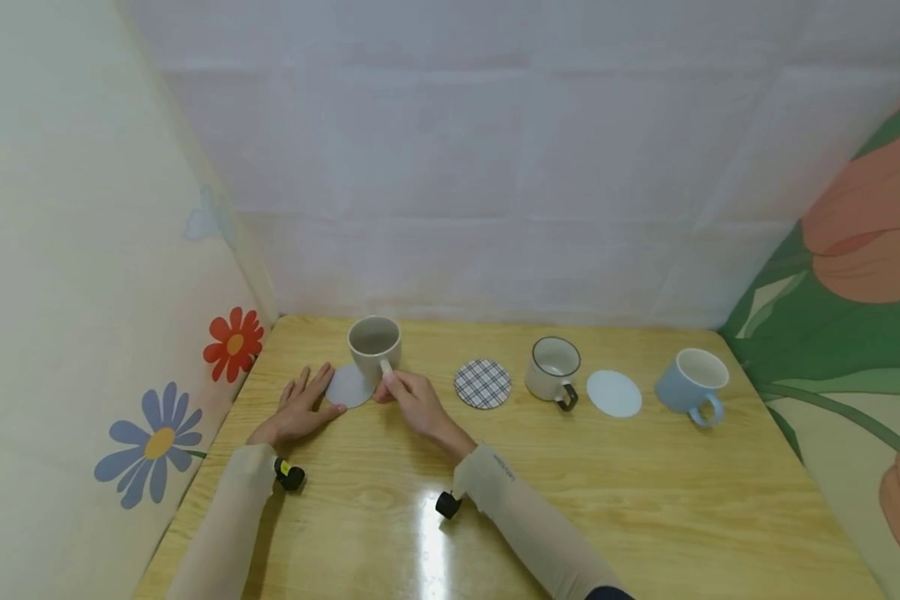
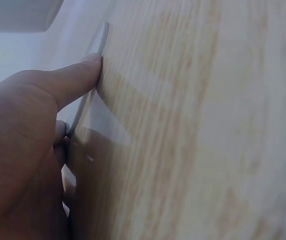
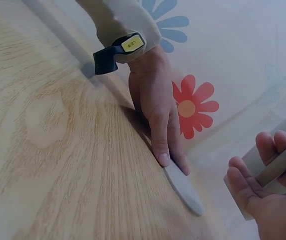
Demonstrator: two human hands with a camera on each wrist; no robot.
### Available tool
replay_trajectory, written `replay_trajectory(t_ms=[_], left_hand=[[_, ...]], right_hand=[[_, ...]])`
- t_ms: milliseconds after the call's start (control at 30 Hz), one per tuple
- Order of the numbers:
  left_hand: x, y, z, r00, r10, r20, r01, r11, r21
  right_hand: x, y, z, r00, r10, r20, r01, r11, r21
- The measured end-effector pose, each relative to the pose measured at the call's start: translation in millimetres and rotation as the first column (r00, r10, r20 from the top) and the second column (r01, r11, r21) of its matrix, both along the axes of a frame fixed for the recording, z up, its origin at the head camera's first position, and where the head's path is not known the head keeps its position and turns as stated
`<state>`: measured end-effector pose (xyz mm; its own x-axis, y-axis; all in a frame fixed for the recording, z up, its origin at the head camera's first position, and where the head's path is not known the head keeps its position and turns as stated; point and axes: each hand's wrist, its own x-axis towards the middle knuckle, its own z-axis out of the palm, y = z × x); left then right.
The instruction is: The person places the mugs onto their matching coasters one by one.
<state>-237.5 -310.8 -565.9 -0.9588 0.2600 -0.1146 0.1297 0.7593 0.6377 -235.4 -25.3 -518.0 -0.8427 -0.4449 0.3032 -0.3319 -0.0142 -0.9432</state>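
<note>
My right hand (image 1: 418, 404) grips the handle of a light grey-beige mug (image 1: 365, 348). In the right wrist view this mug (image 3: 237, 192) hangs above the tabletop, its handle inside the curled fingers. Just left of it, my left hand (image 1: 298, 412) lies low over the table with straight, spread fingers. Its thumb and index finger touch the edge of a round, pale grey coaster (image 1: 347, 387), which is flat on the wood. The left wrist view shows the thumb (image 2: 77, 79) against the coaster's rim (image 2: 103, 40); the other fingers are partly hidden there.
To the right, a checked coaster (image 1: 483, 384) lies beside a whitish mug (image 1: 547, 379) with a dark rim and handle. Farther right are a white coaster (image 1: 614, 393) and a blue mug (image 1: 678, 390). A white backdrop (image 1: 495, 208) rises behind the wooden table (image 1: 360, 508).
</note>
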Motion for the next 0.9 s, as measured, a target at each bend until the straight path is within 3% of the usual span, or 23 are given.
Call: replay_trajectory(t_ms=[300,533,900], left_hand=[[0.1,3,3.1,1.0,0.004,-0.013,-0.004,1.0,-0.016],[-5.2,-3,-14.6,1.0,0.009,0.018,-0.008,0.999,-0.051],[-8.2,-7,-15.1,1.0,0.022,0.005,-0.022,0.999,-0.033]], right_hand=[[-2.7,-7,0.7,0.999,0.026,0.043,-0.027,0.999,0.019],[-1.7,-12,-3.3,0.998,0.037,0.051,-0.037,0.999,0.005],[-3.8,-12,2.3,0.998,0.054,0.013,-0.055,0.998,0.016]])
